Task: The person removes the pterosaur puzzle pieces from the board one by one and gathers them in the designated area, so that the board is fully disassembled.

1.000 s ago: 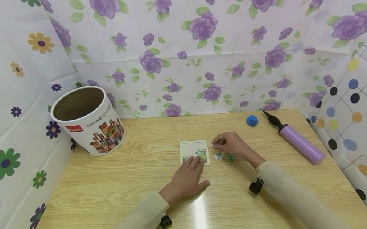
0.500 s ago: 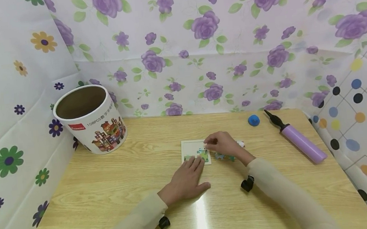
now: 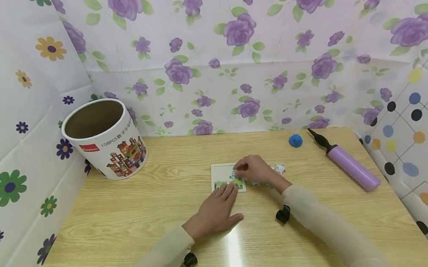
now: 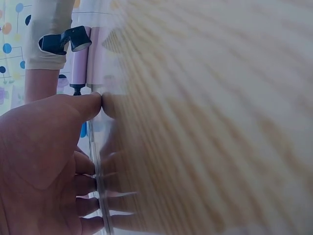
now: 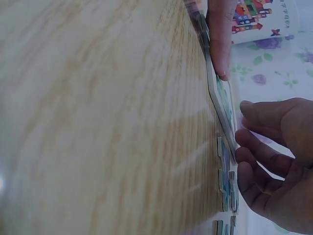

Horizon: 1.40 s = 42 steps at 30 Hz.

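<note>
A small white-framed jigsaw board [image 3: 220, 171] lies on the table, with green and blue pieces fitted along its lower and right parts. My left hand [image 3: 214, 213] rests its straight fingers on the board's near edge, thumb out to the side. Over the board's right side, my right hand [image 3: 254, 169] has curled fingers that pinch a small pale puzzle piece, mostly hidden by the fingertips. In the right wrist view the thumb and fingers of the right hand [image 5: 274, 156] hover beside the board [image 5: 220, 98]. Loose puzzle pieces [image 3: 279, 169] lie right of the board, partly behind that hand.
A large white bucket [image 3: 107, 138] with printed building blocks stands at the back left. A blue round object [image 3: 295, 140] and a lilac hand pump [image 3: 348, 162] lie at the back right. Flowered and dotted cloths [image 3: 200, 67] enclose the wooden table [image 3: 130, 225].
My right hand has moved left from the loose pieces to over the board, uncovering a pale loose piece on the right. The left hand has stayed on the board.
</note>
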Tool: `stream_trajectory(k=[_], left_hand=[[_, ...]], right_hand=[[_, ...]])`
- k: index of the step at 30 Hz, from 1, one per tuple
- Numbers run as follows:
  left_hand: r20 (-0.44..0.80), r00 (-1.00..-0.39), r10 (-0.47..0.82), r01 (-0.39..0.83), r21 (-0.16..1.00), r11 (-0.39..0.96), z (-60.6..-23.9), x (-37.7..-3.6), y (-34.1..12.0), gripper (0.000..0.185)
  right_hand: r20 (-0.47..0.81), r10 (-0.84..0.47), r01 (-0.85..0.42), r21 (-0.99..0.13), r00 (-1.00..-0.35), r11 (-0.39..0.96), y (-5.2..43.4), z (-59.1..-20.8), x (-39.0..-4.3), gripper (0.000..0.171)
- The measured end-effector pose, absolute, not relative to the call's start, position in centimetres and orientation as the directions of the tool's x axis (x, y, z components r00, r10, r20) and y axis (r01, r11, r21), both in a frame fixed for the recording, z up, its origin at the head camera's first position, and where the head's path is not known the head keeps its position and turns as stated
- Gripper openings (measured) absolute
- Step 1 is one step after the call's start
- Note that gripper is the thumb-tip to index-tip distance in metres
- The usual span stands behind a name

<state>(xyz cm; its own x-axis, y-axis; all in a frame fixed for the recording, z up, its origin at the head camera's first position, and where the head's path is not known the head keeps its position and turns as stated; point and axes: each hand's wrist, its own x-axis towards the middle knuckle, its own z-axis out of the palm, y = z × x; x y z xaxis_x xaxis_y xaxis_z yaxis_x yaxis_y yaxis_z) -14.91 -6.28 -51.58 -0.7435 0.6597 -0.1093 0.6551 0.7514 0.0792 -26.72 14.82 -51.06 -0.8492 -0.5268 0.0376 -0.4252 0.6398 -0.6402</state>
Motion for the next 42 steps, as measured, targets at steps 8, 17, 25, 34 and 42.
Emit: stream_trajectory(k=[8,17,25,34,42], left_hand=[[-0.085,-0.729,0.679,0.672,0.097,0.734,-51.7,-14.9,-6.6,0.083],[-0.074,-0.727,0.682,0.678,0.072,0.731,-51.4,-14.8,-6.5,0.082],[-0.076,-0.726,0.684,0.678,0.089,0.730,-51.3,-14.8,-6.6,0.081],[-0.073,-0.729,0.680,0.674,0.092,0.733,-51.1,-14.8,-6.5,0.081],[-0.066,-0.734,0.676,0.669,0.098,0.737,-51.2,-14.9,-6.5,0.081]], right_hand=[[0.012,-0.522,-0.421,-0.608,-0.853,0.673,14.2,-51.3,-26.8,0.019],[0.000,-0.537,-0.438,-0.577,-0.844,0.690,13.9,-51.5,-26.9,0.012],[-0.012,-0.528,-0.426,-0.574,-0.849,0.699,13.7,-51.0,-26.5,0.011],[0.002,-0.496,-0.388,-0.625,-0.868,0.677,13.9,-51.1,-26.4,0.007],[-0.006,-0.504,-0.380,-0.649,-0.863,0.659,14.1,-50.9,-26.5,0.010]])
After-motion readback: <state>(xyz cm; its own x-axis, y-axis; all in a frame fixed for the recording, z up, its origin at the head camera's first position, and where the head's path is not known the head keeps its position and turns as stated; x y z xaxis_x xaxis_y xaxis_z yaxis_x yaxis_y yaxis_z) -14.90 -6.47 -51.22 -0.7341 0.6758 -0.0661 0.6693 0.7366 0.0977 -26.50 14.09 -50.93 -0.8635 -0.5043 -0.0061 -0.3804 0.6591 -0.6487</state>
